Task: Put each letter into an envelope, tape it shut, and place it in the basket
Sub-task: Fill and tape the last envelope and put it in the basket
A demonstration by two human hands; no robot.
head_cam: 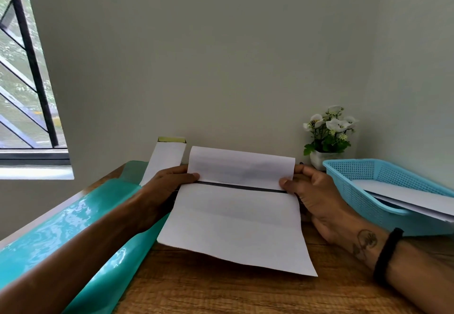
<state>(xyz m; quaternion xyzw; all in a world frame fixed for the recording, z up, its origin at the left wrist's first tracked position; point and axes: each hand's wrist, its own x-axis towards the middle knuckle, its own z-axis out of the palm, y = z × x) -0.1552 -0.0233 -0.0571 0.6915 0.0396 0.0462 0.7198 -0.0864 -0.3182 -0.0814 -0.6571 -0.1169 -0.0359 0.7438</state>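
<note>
Wooden table (pixel 221 294): basket (pixel 383 191) beside folded letter (pixel 235 220).

On the table (pixel 221 291), the letter (pixel 235 225) lies centred between the left hand (pixel 167 186) and right hand (pixel 317 198), with the envelope (pixel 164 161) behind-left over the folder (pixel 73 227), the basket (pixel 383 186) at right holding papers (pixel 405 196), and the plant (pixel 329 134) behind it.

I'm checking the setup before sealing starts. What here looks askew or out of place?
Only the white papers in the blue basket: they lie tilted, and their near corner sticks out over the rim. The letter held by the left hand and right hand is simply being folded.
</note>
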